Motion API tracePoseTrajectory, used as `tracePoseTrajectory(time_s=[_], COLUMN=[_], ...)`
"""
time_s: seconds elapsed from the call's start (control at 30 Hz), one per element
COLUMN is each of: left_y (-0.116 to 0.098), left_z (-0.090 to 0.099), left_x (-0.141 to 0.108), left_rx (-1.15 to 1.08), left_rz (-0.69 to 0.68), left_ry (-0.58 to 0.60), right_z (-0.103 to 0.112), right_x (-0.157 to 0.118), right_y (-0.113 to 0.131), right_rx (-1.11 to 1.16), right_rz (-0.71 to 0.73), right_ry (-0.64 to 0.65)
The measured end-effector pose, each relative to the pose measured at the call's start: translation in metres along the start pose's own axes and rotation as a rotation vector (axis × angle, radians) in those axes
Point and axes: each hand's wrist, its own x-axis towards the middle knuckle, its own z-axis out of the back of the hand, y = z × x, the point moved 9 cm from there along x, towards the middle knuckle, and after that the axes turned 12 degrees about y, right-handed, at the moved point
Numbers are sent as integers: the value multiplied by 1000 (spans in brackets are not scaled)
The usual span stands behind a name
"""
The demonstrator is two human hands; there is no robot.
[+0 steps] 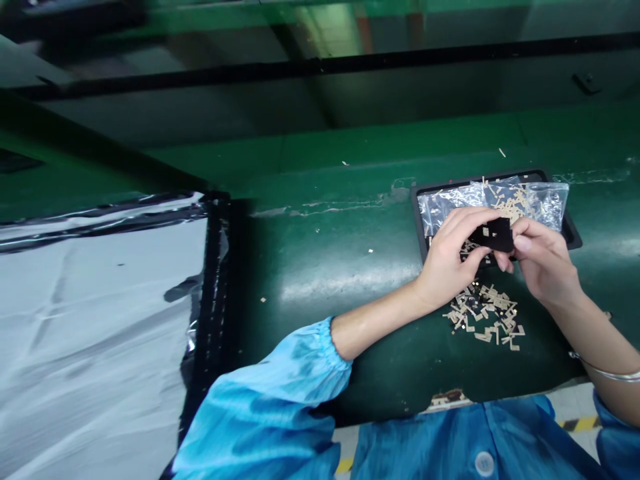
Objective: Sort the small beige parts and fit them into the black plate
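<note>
A small black flat piece (501,236) with a few light spots on it is held over the near part of a black tray (574,235). My left hand (453,257) grips its left side between thumb and fingers. At the piece's right edge, my right hand (545,261) pinches with thumb and forefinger. Clear plastic bags (549,202) and many small beige bits (515,198) lie in the tray behind the hands. Below the hands, a loose pile of small beige and dark bits (493,303) rests on the green surface.
The green worktop (330,267) has a few stray bits on it. At the left stands a large pale, wrinkled sheet (100,347) with a black, taped frame (213,300). A dark bar (350,63) runs across the back. The worktop's near edge is chipped.
</note>
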Motion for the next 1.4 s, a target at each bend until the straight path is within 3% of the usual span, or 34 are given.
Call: tracePoseTrajectory(time_s=[0.13,0.37,0.53,0.73,0.9,1.0,1.27,1.33,1.4], left_y=[6,12,16,16,43,81,189,198,194], left_z=[-2,-8,-17,-16,25,59,156,172,180], left_x=[1,-1,-1,1,14,23,38,29,23], left_rx=[-47,-129,-298,-432,-450,-381,-206,-178,-149], left_rz=[71,87,97,154,355,528,874,949,932], left_ry=[16,77,138,128,14,-85,-519,-589,-618], right_z=[6,3,-4,-3,3,-1,-22,-23,-24], right_x=[-3,-13,-10,-9,-11,-9,-5,-4,-2], right_y=[8,26,33,30,31,34,36,34,30], right_rx=[-114,-581,-668,-670,-669,-739,-914,-924,-927], right_rz=[101,170,193,162,185,183,239,241,204], right_ry=[-63,-168,-168,-166,-204,-191,-78,-57,3])
